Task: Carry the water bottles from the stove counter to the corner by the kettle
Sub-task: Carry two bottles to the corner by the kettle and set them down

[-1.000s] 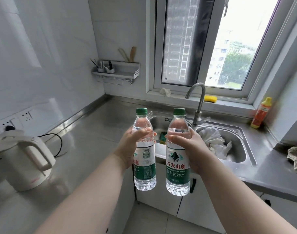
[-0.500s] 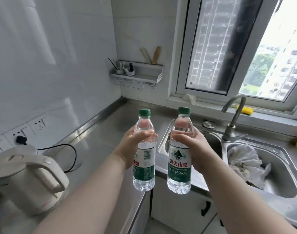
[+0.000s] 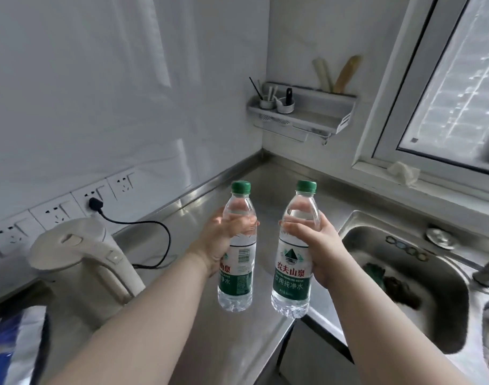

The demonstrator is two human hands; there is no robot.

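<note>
Hands: two, left hand point(image 3: 218, 243) and right hand point(image 3: 321, 251). Water bottles: two, one held per hand, left bottle point(image 3: 237, 284) and right bottle point(image 3: 292, 279). Kettle point(image 3: 71, 245): one, left of hands. Wall shelf point(image 3: 307, 118): one, beyond hands.

- left bottle point(image 3: 236, 294) and right bottle point(image 3: 292, 279): clear glossy plastic, smooth printed labels
- counter point(image 3: 232, 343): brushed steel, dull sheen
- sink point(image 3: 376, 245): shinier steel
- kettle point(image 3: 79, 251): matt cream plastic
- wall point(image 3: 99, 107): glossy white tile
- shelf point(image 3: 307, 107): matt grey finish
</note>
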